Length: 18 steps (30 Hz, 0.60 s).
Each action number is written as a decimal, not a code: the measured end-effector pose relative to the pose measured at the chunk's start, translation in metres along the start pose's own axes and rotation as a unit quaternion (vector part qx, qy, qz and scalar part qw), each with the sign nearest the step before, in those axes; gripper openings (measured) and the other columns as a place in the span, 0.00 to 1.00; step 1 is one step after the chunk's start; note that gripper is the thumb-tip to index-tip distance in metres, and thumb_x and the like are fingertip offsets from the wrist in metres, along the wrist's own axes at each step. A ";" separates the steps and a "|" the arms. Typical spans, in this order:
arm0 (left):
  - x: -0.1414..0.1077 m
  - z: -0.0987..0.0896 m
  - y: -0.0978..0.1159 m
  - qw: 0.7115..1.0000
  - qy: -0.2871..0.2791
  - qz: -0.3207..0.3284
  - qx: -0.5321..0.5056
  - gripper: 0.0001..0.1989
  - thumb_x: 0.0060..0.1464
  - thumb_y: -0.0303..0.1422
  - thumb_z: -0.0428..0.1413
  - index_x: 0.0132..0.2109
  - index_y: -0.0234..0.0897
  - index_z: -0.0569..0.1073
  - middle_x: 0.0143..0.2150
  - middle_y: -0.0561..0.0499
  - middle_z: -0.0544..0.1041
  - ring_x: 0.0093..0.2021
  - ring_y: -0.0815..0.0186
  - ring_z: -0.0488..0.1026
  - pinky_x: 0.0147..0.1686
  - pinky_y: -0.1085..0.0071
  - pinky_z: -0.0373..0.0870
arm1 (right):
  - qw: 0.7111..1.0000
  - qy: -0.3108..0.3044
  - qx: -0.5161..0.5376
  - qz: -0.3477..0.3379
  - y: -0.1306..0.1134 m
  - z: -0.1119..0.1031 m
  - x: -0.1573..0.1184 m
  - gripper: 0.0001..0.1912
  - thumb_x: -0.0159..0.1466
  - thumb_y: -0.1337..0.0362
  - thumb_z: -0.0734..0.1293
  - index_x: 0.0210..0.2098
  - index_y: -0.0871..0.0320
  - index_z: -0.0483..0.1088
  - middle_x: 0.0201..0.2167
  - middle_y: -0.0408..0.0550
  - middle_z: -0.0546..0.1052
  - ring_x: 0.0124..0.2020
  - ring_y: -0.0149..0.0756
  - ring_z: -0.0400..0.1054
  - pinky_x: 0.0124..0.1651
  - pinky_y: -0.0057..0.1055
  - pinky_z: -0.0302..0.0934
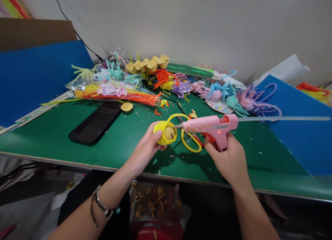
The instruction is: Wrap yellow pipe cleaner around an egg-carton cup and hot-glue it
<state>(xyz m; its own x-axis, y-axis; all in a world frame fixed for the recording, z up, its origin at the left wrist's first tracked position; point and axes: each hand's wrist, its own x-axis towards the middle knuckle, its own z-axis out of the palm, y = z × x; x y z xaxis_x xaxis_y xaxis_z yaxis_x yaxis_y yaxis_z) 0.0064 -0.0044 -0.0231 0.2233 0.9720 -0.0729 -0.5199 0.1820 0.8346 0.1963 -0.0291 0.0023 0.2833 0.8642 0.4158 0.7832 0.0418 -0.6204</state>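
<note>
The left hand [147, 143] is closed around a yellow pipe-cleaner flower [164, 133], fingers curled under it and thumb on its near side, holding it just above the green counter [52, 136] near the front edge. The flower is a tight coil of yellow fuzzy wire around a pale tan centre, and a long yellow loop [190, 144] of the same wire trails off to the right, lying on the counter below the gun. The right hand [229, 160] is wrapped shut round the handle of a pink glue gun [210, 126], a finger on the orange trigger; the gun points left, and its metal tip touches the tan centre of the flower. A clear glue stick [282, 118] juts out of the back of the gun towards the right, and a small red light shows on the gun's side. A black phone [95, 123] lies flat on the counter well to the left of the flower. Along the back of the counter sits a heap of finished pipe-cleaner flowers [181, 86] in orange, purple, pink and teal, with yellow egg-carton cups [149, 64] behind them. A blue board [31, 73] leans at the left and another blue sheet [301, 136] lies at the right
</note>
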 end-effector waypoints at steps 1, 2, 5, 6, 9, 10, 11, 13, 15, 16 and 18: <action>0.000 0.000 0.000 1.000 0.002 0.001 -0.001 0.24 0.40 0.44 0.61 0.42 0.37 0.66 0.33 0.53 0.69 0.27 0.72 0.63 0.23 0.76 0.61 | 1.000 -0.002 -0.004 -0.001 0.001 0.000 0.001 0.11 0.48 0.56 0.64 0.27 0.58 0.66 0.12 0.36 0.62 0.13 0.27 0.52 0.17 0.25 0.48; 0.000 0.000 -0.001 1.000 0.003 0.002 -0.002 0.24 0.40 0.44 0.61 0.42 0.37 0.66 0.32 0.53 0.69 0.27 0.72 0.63 0.23 0.76 0.61 | 1.000 -0.003 -0.006 0.000 0.001 -0.001 0.001 0.11 0.49 0.57 0.64 0.27 0.58 0.66 0.12 0.36 0.62 0.13 0.27 0.52 0.17 0.25 0.48; 0.000 0.000 -0.001 1.000 0.003 0.006 -0.003 0.23 0.41 0.43 0.61 0.42 0.37 0.66 0.32 0.53 0.69 0.27 0.72 0.63 0.23 0.76 0.61 | 1.000 -0.006 -0.009 0.003 0.001 -0.003 0.001 0.10 0.48 0.58 0.63 0.26 0.58 0.65 0.12 0.36 0.61 0.13 0.27 0.51 0.17 0.25 0.48; 0.000 0.000 -0.001 1.000 0.003 0.006 -0.004 0.23 0.41 0.43 0.61 0.42 0.37 0.66 0.31 0.53 0.69 0.26 0.72 0.63 0.22 0.76 0.61 | 1.000 -0.006 -0.009 0.003 0.000 -0.003 0.001 0.09 0.48 0.58 0.63 0.26 0.58 0.65 0.12 0.36 0.61 0.13 0.27 0.51 0.17 0.25 0.48; 0.000 0.001 0.001 1.000 0.012 0.003 -0.008 0.24 0.38 0.43 0.62 0.41 0.37 0.66 0.32 0.54 0.69 0.26 0.72 0.64 0.22 0.76 0.62 | 1.000 -0.008 -0.007 0.002 -0.001 -0.004 0.002 0.09 0.48 0.58 0.62 0.24 0.57 0.64 0.12 0.37 0.61 0.13 0.27 0.51 0.17 0.25 0.48; 0.000 0.001 0.001 1.000 0.015 0.001 -0.009 0.25 0.38 0.43 0.63 0.41 0.37 0.66 0.32 0.54 0.69 0.26 0.72 0.64 0.22 0.77 0.62 | 1.000 -0.009 -0.006 0.001 -0.002 -0.004 0.002 0.09 0.48 0.58 0.62 0.24 0.57 0.64 0.12 0.37 0.61 0.13 0.27 0.51 0.17 0.25 0.48; 0.000 0.001 0.002 1.000 0.017 -0.001 -0.010 0.25 0.37 0.43 0.63 0.41 0.37 0.66 0.32 0.54 0.69 0.26 0.72 0.64 0.22 0.77 0.62 | 1.000 -0.008 -0.006 0.000 -0.002 -0.004 0.002 0.09 0.48 0.58 0.62 0.24 0.57 0.64 0.12 0.37 0.61 0.14 0.27 0.51 0.18 0.25 0.48; 0.000 0.001 0.003 1.000 0.021 -0.002 -0.010 0.25 0.37 0.43 0.63 0.41 0.37 0.66 0.32 0.54 0.69 0.27 0.72 0.64 0.22 0.77 0.62 | 1.000 -0.009 -0.005 0.000 -0.002 -0.004 0.003 0.09 0.48 0.58 0.62 0.25 0.57 0.65 0.13 0.38 0.62 0.14 0.28 0.52 0.18 0.26 0.48; 0.000 0.001 0.003 1.000 0.025 0.001 -0.008 0.24 0.37 0.42 0.63 0.41 0.37 0.66 0.32 0.54 0.69 0.27 0.72 0.64 0.22 0.77 0.62 | 1.000 -0.012 -0.003 0.000 -0.002 -0.004 0.003 0.09 0.48 0.57 0.62 0.25 0.57 0.65 0.13 0.39 0.63 0.15 0.29 0.53 0.19 0.26 0.49; 0.001 0.001 0.003 1.000 0.027 0.004 -0.006 0.23 0.37 0.41 0.63 0.40 0.37 0.66 0.32 0.54 0.69 0.27 0.72 0.64 0.22 0.77 0.62 | 1.000 -0.013 -0.003 -0.001 -0.002 -0.004 0.003 0.10 0.48 0.57 0.62 0.25 0.57 0.65 0.13 0.39 0.64 0.15 0.29 0.53 0.19 0.26 0.49; 0.001 0.000 0.002 0.999 0.032 0.010 -0.003 0.22 0.38 0.41 0.62 0.40 0.37 0.66 0.32 0.54 0.69 0.27 0.72 0.64 0.22 0.77 0.61 | 1.000 -0.016 -0.003 -0.004 -0.002 -0.004 0.003 0.10 0.48 0.57 0.62 0.25 0.57 0.65 0.13 0.39 0.64 0.15 0.29 0.53 0.19 0.26 0.49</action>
<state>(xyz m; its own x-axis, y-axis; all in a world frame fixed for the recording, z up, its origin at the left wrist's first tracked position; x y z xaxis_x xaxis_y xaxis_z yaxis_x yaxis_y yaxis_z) 0.0059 -0.0030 -0.0212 0.1597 0.9829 -0.0913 -0.5280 0.1632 0.8334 0.1981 -0.0282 0.0071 0.2595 0.8795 0.3990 0.7887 0.0454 -0.6131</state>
